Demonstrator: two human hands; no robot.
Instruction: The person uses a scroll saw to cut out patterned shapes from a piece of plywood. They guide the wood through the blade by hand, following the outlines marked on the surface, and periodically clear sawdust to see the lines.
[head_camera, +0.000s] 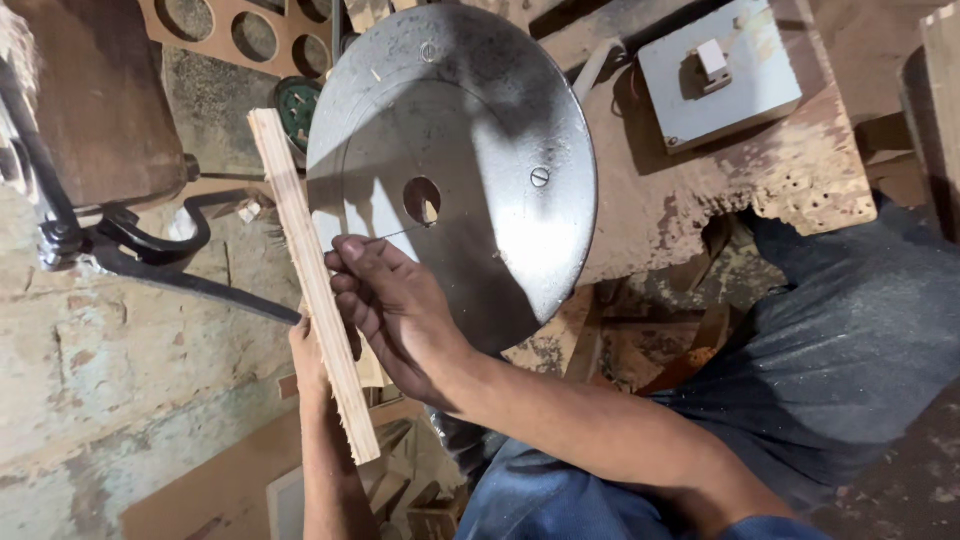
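My left hand (308, 352) grips a long pale wooden strip (297, 230) near its lower half and holds it on edge against the left rim of a round grey metal saw table (500, 150). Most of that hand is hidden behind the strip. My right hand (395, 310) lies over the table's lower left part. Its thumb and forefinger pinch a thin saw blade (398, 234) that runs toward the central hole (421, 198).
A black metal saw arm (165, 262) reaches in from the left. A grey switch box (720, 70) sits on the worn wooden bench (700, 190) at upper right. A board with round cut-outs (240, 30) lies at the top left. Wood offcuts lie below the table.
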